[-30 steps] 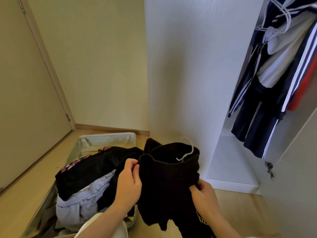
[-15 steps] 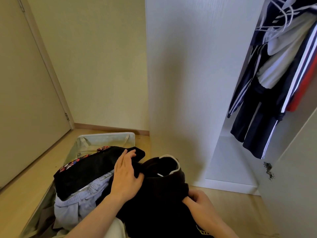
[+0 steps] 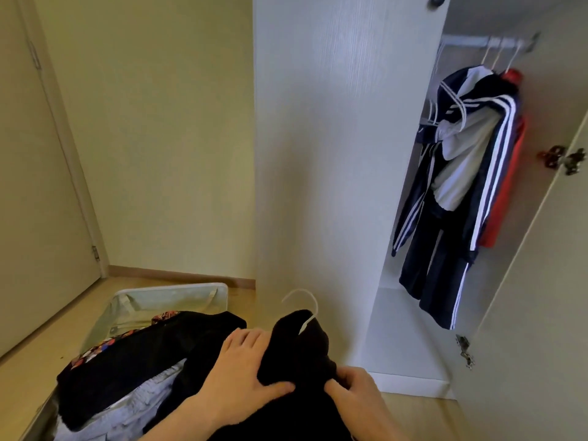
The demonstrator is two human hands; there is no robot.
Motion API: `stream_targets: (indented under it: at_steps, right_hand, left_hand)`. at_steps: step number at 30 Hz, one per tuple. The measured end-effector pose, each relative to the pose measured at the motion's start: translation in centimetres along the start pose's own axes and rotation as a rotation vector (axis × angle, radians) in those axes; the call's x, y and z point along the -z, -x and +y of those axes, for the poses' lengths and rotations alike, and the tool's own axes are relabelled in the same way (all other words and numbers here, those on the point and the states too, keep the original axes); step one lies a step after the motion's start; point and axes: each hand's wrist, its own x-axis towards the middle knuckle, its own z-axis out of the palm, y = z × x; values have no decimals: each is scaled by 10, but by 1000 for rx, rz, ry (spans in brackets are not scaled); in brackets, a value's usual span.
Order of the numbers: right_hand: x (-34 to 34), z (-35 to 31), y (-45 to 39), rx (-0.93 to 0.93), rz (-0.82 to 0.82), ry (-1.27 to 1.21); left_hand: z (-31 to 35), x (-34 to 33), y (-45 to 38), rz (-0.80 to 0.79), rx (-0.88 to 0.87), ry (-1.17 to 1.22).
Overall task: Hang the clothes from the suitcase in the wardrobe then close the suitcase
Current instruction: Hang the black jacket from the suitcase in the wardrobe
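Both my hands, left and right, pinch the black garment; hanger hook now pokes out again, ready for the wardrobe rail.

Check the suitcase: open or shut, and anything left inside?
Open. The suitcase lies lid-up on the floor, pale lining showing, with a black garment and light grey clothes piled inside.

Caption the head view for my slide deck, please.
Both hands fit a black garment onto a white hanger.
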Motion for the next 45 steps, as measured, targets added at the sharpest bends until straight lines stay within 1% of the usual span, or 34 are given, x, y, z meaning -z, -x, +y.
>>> stream_targets:
  at_steps: [2, 4, 6, 8, 10, 11, 14, 16, 17, 19, 21, 23, 24, 26, 27, 30, 32, 35, 39, 41, 42, 45]
  right_hand:
    - [15, -23, 10, 26, 19, -5]
    - [34, -47, 21, 73, 59, -25]
    - [49, -68, 30, 106, 107, -18]
    - [62, -87, 42, 131, 158, -24]
    - [79, -109, 55, 166, 170, -1]
    - [88, -121, 62, 187, 163, 15]
    - [123, -153, 92, 247, 120, 22]
    - [149, -167, 110, 281, 86, 70]
    - [157, -168, 114, 299, 63, 115]
    - [181, -172, 125, 305, 101, 182]
    - [203, -173, 131, 282, 168, 135]
    - [219, -175, 134, 256, 202, 73]
    - [228, -173, 131, 238, 201, 16]
    - [244, -175, 125, 206, 248, -103]
    - [256, -175, 118, 200, 288, -136]
    - [286, -175, 104, 157, 352, -155]
    - [307, -175, 90, 129, 398, -161]
    - [332, -177, 64, 122, 431, -187]
    - [365, -177, 18, 115, 477, -242]
    - [381, -179, 2, 86, 518, -285]
    - [388, -183, -4, 69, 533, -319]
    - [418, -210, -16, 31, 602, -403]
  left_hand:
    - [16, 18, -15, 130, -62, -60]
    - [39, 42, -30, 189, -130, -73]
    - [64, 65, -40, 175, -184, -67]
    - [87, 81, -44, 116, -207, -102]
    - [103, 93, -53, 140, -221, -146]
    - [110, 99, -60, 197, -221, -151]
    - [136, 132, -82, 370, -279, -81]
    - [155, 156, -99, 420, -313, 12]
    - [157, 161, -106, 428, -301, 38]
    - [167, 171, -124, 443, -261, 90]
    - [183, 177, -139, 465, -262, 156]
    - [205, 179, -154, 438, -309, 224]
    - [217, 179, -161, 398, -337, 244]
    - [239, 176, -179, 290, -367, 226]
    - [248, 174, -195, 234, -373, 196]
    - [262, 173, -238, -6, -390, 4]
    - [267, 179, -266, -117, -413, -61]
    - [271, 188, -311, -154, -452, -27]
    - [279, 190, -365, -209, -480, 215]
    - [289, 191, -389, -251, -463, 363]
    - [296, 193, -402, -247, -448, 417]
    - [323, 207, -445, -231, -381, 488]
